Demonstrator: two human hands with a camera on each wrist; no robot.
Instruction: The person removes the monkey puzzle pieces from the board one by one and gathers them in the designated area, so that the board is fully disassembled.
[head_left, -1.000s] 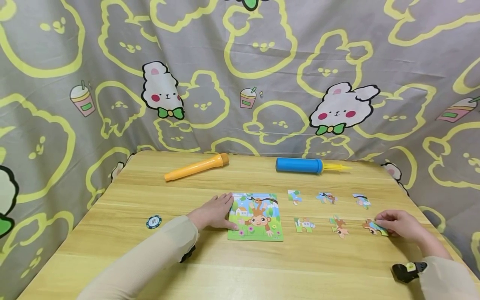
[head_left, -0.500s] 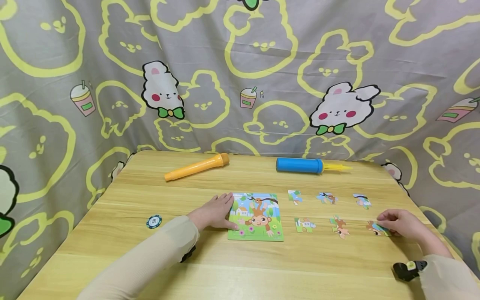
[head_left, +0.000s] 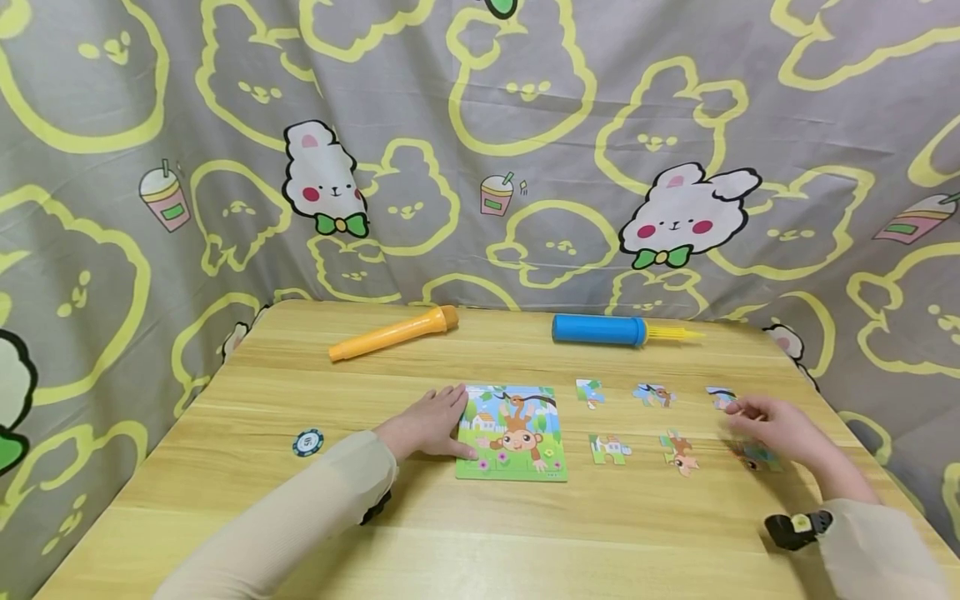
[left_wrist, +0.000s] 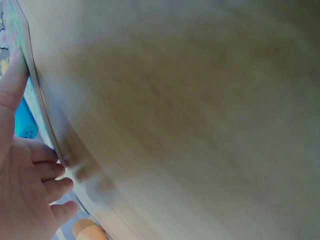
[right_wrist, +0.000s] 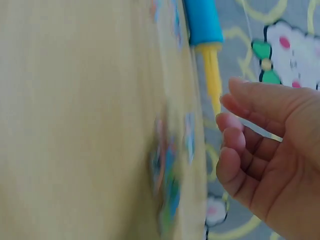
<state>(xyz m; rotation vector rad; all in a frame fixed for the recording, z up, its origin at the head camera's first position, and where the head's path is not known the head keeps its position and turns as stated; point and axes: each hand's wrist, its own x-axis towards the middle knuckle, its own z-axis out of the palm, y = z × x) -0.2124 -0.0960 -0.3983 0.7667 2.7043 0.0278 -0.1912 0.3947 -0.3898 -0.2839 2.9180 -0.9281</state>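
Observation:
My left hand [head_left: 429,425] rests at the left side of the square monkey puzzle board [head_left: 536,471], thumb over its lower left corner. In the left wrist view the fingers lie loosely along the board's edge. Over the right-hand pieces hovers my right hand [head_left: 776,427], fingers loosely bent with nothing between them, as the right wrist view shows. Beneath it lies a monkey-face puzzle piece [head_left: 762,458], partly shaded and blurred. The hand's fingertips overlap a branch puzzle piece [head_left: 720,395] in the head view; contact cannot be told.
Several more pieces lie in two rows, among them a house piece [head_left: 609,449] and a monkey piece [head_left: 679,454]. Behind are an orange microphone-shaped toy [head_left: 393,333] and a blue hand pump [head_left: 600,329]. A poker chip [head_left: 307,442] lies left. A patterned curtain [head_left: 420,100] surrounds the table.
My right hand has let go of the monkey-face piece, which slid slightly right, and has moved up and left. The left hand and board have stayed put.

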